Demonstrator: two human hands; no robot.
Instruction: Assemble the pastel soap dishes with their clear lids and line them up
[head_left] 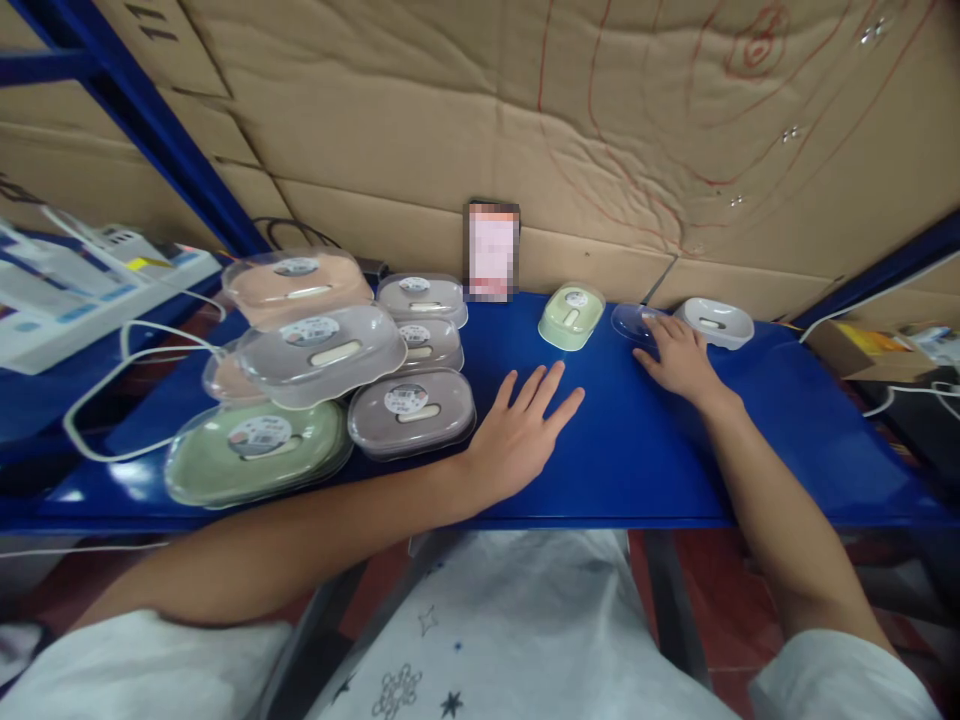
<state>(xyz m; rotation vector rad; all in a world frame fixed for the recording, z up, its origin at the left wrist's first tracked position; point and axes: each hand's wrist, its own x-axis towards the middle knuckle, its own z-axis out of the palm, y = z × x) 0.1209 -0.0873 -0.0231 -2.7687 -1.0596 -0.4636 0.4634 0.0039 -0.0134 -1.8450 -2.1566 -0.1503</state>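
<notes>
My left hand [520, 437] is held palm down with its fingers spread, above the blue tabletop [615, 470], holding nothing. To the right, my right hand [681, 358] reaches over a clear plastic lid [631, 320]. Its fingers are stretched out at the lid's right side, and they partly hide it. Just beyond that hand stands a light grey soap dish [724, 322] without a lid. A green soap dish [571, 316] with a clear lid and a round label sits between and beyond my hands.
Lidded soap dishes in peach, grey [322, 350] and green [255, 450] are stacked at the left. A phone [493, 250] leans against the cardboard wall [420, 120]. White cables and a power strip [112, 310] lie far left; an open carton [870, 350] is at the right.
</notes>
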